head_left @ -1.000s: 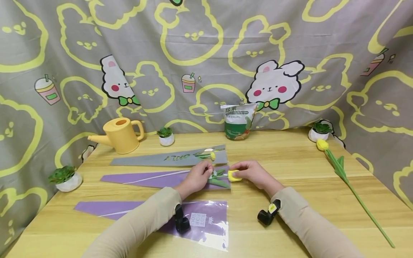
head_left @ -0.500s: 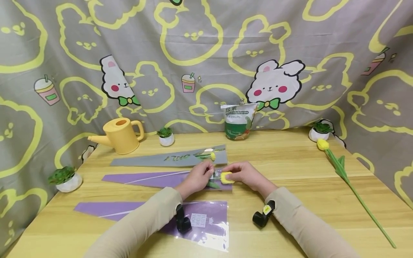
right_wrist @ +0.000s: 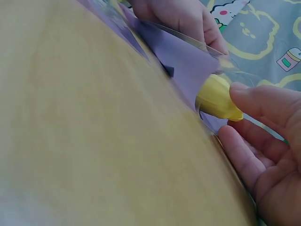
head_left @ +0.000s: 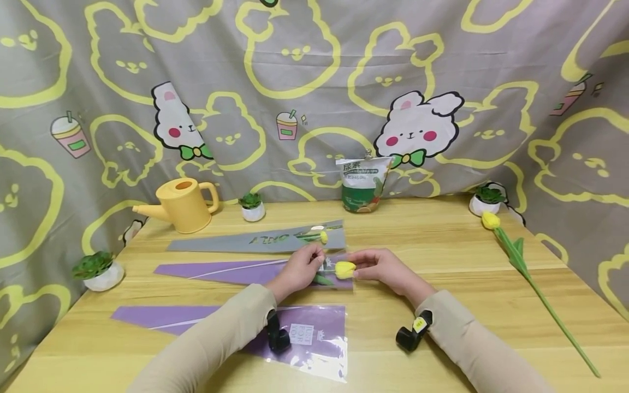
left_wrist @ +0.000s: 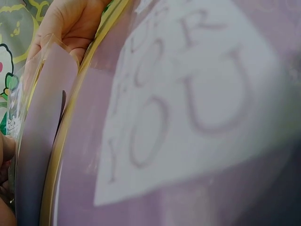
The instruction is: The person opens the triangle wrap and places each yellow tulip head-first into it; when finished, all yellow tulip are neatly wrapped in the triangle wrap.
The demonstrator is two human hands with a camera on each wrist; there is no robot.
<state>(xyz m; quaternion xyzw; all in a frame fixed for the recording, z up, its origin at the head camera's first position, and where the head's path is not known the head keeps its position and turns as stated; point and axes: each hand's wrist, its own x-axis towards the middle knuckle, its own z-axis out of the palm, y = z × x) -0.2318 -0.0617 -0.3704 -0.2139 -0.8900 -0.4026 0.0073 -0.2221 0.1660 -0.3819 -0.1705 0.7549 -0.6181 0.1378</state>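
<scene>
1. Middle sleeve: it lies at 9 o'clock from the tulip, purple and tapering. If the stem gets pushed too hard, I think the whole sleeve could skid along the surface.
2. Gray sleeve: at about 10 o'clock, just beyond the middle one. A stray knuckle could knock it askew.
3. My left hand: its fingers pinch the middle sleeve near the mouth. Should they slip, the film could spring back and snag the leaves.
4. Front sleeve: at 7 o'clock, partly beneath my left forearm. A dropped elbow might drag it.
5. The tulip itself: its yellow head sits at the middle sleeve's mouth, stem toward 9 o'clock. Steering it off line could catch a petal on the edge or bend the stem.
6. My right hand: fingers parted around the petal tips, thumb touching. With so light a hold, the head could roll aside; too much pressure would dent it.
7. Loose tulip: at 3 o'clock, well apart, so I see little risk there.
</scene>
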